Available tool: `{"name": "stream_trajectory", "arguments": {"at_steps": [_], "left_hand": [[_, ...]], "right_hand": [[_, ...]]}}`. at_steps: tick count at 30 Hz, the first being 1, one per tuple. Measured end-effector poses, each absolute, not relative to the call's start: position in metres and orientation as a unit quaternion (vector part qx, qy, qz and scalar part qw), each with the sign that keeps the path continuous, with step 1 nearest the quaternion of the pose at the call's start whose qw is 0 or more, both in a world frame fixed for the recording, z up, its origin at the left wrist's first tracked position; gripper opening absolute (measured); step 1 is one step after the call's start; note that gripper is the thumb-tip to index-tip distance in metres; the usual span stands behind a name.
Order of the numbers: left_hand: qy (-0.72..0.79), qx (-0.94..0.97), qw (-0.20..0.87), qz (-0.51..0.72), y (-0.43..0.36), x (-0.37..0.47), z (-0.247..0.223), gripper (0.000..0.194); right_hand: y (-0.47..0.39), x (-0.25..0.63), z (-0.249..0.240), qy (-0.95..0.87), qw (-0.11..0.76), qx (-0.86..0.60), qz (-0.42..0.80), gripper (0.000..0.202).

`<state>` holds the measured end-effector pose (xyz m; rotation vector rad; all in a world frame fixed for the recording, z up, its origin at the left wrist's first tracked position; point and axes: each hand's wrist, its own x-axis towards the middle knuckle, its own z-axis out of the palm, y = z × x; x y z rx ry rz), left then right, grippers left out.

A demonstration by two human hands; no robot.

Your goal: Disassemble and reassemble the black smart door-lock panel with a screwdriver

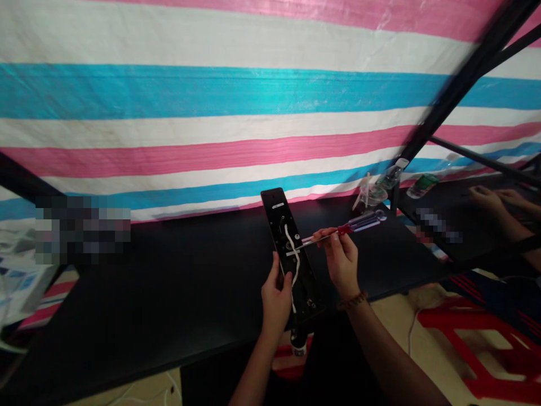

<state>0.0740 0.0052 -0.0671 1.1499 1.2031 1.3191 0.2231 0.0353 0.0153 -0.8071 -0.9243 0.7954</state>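
A long black panel lies tilted on the black table, a white cable running down its face. My left hand grips the panel's left edge, thumb on the near part of its face. In my right hand is a screwdriver with a red and clear handle, held by the shaft and the front of the handle. Its metal shaft points left, and the tip is at the middle of the panel, near a round part. Small screws or metal bits lie at the panel's near end.
Behind the black table hangs a striped sheet. A clear bottle and plastic cup stand at the back right. Another person's hands are over the right table, near a green-labelled bottle. A red stool stands below right.
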Motion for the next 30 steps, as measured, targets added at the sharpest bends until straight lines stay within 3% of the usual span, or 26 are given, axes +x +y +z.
{"name": "stream_trajectory", "arguments": {"at_steps": [8, 11, 15, 19, 23, 30], "left_hand": [[0.492, 0.504, 0.479, 0.524, 0.004, 0.095, -0.059, 0.062], [0.499, 0.513, 0.462, 0.524, 0.009, 0.087, -0.057, 0.052], [0.575, 0.557, 0.334, 0.498, 0.037, 0.054, -0.055, 0.034], [0.598, 0.676, 0.201, 0.380, 0.076, 0.028, -0.055, 0.028], [0.573, 0.744, 0.163, 0.302, 0.098, 0.029, -0.056, 0.025], [0.572, 0.760, 0.138, 0.277, 0.102, 0.015, -0.056, 0.025]], "right_hand": [[0.031, 0.228, 0.014, -0.381, 0.781, -0.376, 0.322, 0.018], [0.029, 0.230, 0.013, -0.370, 0.786, -0.376, 0.321, 0.017], [0.025, 0.232, 0.012, -0.373, 0.779, -0.387, 0.324, 0.018], [0.022, 0.234, 0.012, -0.374, 0.777, -0.390, 0.325, 0.018], [0.019, 0.237, 0.013, -0.366, 0.780, -0.392, 0.322, 0.019], [0.016, 0.243, 0.015, -0.359, 0.787, -0.386, 0.322, 0.020]]}}
